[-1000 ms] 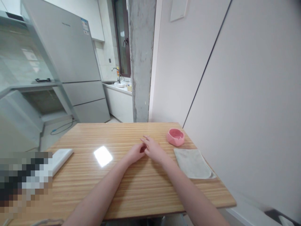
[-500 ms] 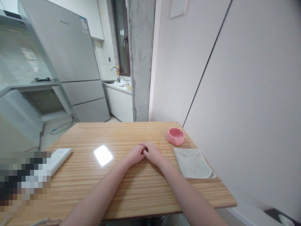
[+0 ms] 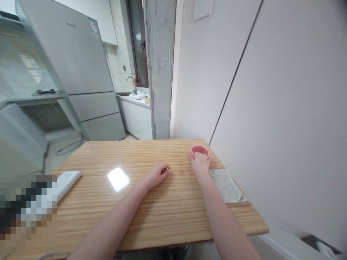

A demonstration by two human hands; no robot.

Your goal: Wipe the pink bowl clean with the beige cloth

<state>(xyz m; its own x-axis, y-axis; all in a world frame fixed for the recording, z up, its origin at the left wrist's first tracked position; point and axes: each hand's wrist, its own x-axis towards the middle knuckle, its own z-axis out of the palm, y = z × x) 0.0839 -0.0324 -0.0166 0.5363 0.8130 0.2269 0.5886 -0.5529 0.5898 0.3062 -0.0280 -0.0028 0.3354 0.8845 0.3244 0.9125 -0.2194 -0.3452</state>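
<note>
Your right hand (image 3: 200, 164) is at the near side of the pink bowl (image 3: 199, 148), toward the far right of the table (image 3: 151, 225); whether its fingers pinch the rim, I cannot tell. Your left hand (image 3: 157, 174) curls loosely near mid-table, its contents hidden. A grey cloth (image 3: 226, 186) lies beside your right forearm

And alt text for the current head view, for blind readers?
The right hand covers the near side of a bowl at the far right of a table. The left hand rests loosely curled mid-table. A cloth lies partly hidden by the right forearm.
</note>
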